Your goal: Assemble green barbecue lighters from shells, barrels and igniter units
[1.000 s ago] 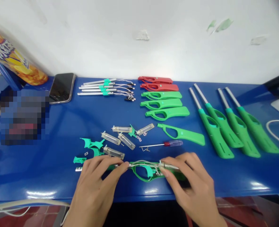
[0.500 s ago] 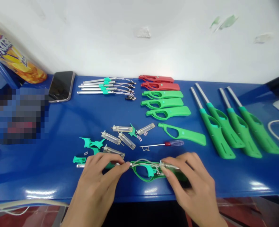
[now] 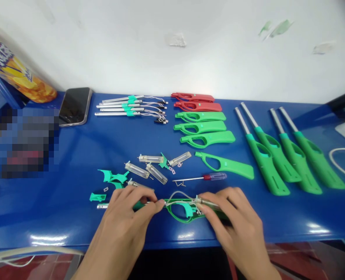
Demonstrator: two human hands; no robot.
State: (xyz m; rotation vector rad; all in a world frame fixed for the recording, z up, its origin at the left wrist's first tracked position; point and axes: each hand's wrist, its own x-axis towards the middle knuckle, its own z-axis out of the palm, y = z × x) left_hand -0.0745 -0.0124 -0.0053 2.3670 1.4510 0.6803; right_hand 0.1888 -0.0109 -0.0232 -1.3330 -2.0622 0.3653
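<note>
An opened green lighter shell [image 3: 187, 220] lies at the table's front edge, with a teal trigger piece [image 3: 187, 210] and pale wires [image 3: 178, 194] inside or over it. My left hand [image 3: 125, 221] pinches the wire end at the shell's neck; a silver tube [image 3: 102, 206] sticks out beyond its left side. At the shell's handle, my right hand [image 3: 235, 221] holds a clear fuel tank [image 3: 209, 203] by its valve end. Fingers hide part of the tank and handle.
Loose tanks [image 3: 136, 170], teal parts [image 3: 112, 177] and a screwdriver [image 3: 215, 177] lie just beyond my hands. Farther back are metal tubes with wires [image 3: 120, 114], green shells [image 3: 209, 138], red shells [image 3: 197, 106] and a phone [image 3: 75, 107]. Finished-looking lighters [image 3: 268, 165] lie right.
My left hand has shifted slightly right, along with the tube. The pale wire loop bulges higher above the shell. My right hand has moved slightly left, still holding the tank.
</note>
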